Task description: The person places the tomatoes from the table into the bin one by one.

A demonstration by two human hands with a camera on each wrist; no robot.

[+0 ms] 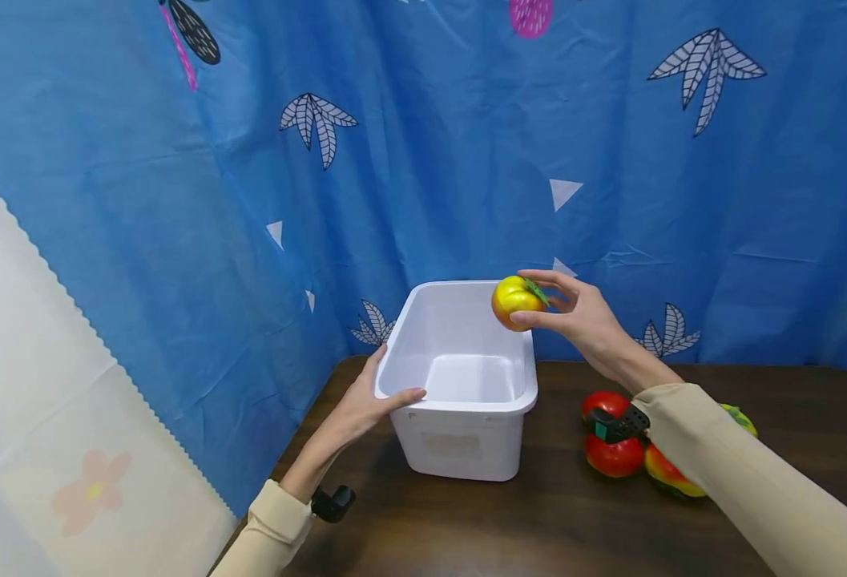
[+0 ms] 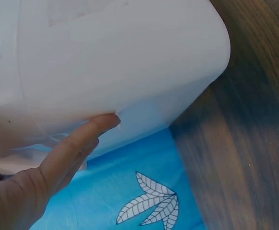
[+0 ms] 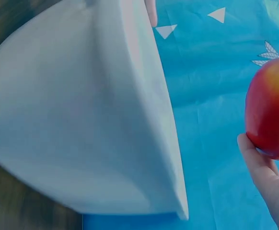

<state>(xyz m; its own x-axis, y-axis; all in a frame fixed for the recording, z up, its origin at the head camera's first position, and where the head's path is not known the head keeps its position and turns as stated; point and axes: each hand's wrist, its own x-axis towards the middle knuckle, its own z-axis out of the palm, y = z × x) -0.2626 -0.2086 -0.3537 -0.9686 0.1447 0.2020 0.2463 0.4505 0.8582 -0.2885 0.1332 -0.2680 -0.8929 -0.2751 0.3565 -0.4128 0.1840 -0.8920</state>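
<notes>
A yellow-and-red peach (image 1: 516, 303) with a green leaf is pinched between the thumb and fingers of my right hand (image 1: 574, 316), above the right rim of a white plastic bin (image 1: 459, 445). In the right wrist view the peach (image 3: 273, 110) shows its red side, cut off by the frame edge. My left hand (image 1: 365, 401) holds the bin's near left corner, thumb over the front rim and fingers along the outer left side. In the left wrist view a finger of the left hand (image 2: 65, 158) lies against the bin wall (image 2: 130, 57). The visible bin floor is bare.
Right of the bin, beside and partly under my right forearm, lie several fruits on the dark wooden table (image 1: 466, 529): a red tomato (image 1: 614, 457), another red one (image 1: 606, 402) and a red-yellow fruit (image 1: 671, 473). A blue patterned curtain (image 1: 452, 160) hangs behind and to the left.
</notes>
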